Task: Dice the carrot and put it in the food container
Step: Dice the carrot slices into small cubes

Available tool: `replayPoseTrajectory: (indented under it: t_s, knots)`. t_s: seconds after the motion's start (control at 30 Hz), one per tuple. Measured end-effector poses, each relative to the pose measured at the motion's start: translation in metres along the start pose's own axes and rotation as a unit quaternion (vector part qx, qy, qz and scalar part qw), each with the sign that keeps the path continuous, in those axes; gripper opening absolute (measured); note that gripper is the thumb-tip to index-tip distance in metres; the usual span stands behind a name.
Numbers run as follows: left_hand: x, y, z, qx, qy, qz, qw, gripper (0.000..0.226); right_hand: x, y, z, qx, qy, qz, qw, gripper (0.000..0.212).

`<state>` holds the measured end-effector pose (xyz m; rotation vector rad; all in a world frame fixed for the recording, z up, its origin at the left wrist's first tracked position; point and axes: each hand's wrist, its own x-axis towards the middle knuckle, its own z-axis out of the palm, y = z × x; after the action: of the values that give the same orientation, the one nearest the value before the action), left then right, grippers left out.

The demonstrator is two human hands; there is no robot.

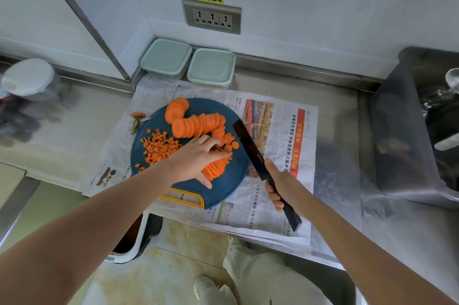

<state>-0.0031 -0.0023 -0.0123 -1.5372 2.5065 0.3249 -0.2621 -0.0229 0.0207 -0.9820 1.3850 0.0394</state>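
Your two forearms [99, 217] reach over one blue board [234, 180]. Left hand [196, 159], fingers spread, presses on the carrot strips [217, 168]; right hand [280, 188] grips one knife [250, 148] at the board's right edge. Rounds [198, 123] and dice [159, 148] lie on the board. Two lidded containers [166, 59] stand behind it.

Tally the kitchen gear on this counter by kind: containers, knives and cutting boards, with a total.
Square pale-green lidded plastic food containers: 2
Black-bladed kitchen knife: 1
Round dark-blue cutting board with a yellow handle: 1
Total: 4
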Motion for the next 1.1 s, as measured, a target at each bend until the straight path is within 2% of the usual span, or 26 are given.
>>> replayPoseTrajectory:
  t_s: [0.07,0.2,0.33,0.57,1.1]
  knots:
    - [0.002,0.000,0.000,0.008,0.002,0.004,1.000,0.096,0.000,0.001,0.001,0.005,0.001,0.003,1.000,0.066]
    - [-0.004,-0.005,0.010,0.046,0.092,0.046,0.994,0.094,0.001,0.006,0.000,0.010,0.002,-0.008,1.000,0.065]
    - [-0.010,-0.005,0.021,0.062,0.122,0.057,0.989,0.085,0.003,0.009,0.001,0.005,0.003,-0.006,1.000,0.066]
    - [-0.013,-0.007,0.027,0.068,0.082,0.050,0.993,0.079,0.005,0.011,0.006,0.008,-0.001,-0.013,1.000,0.065]
    - [-0.019,0.002,0.048,0.012,0.159,0.012,0.987,0.069,0.010,0.031,0.020,-0.032,-0.004,-0.010,0.999,0.066]
